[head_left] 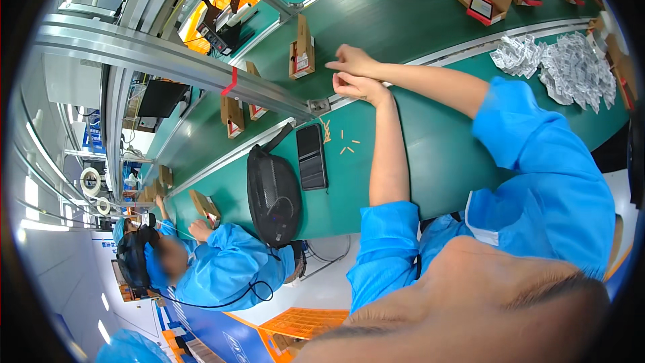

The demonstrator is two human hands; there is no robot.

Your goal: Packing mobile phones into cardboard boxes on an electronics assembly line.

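While both forearms stretch out over the green worktable [430, 154], we see the left hand [358, 86] curled loosely with its fingertips pinched together and the right hand [351, 60] half closed with a finger extended; whether either grips something we cannot tell. At nine o'clock of the hands an upright brown carton [302, 48] stands on the conveyor belt [403, 20]. At seven o'clock lie small wooden sticks [346, 146], beside a black phone [312, 156] and a black pouch [272, 193].

Bright blue short-sleeved smock [537, 181], forearms bare.
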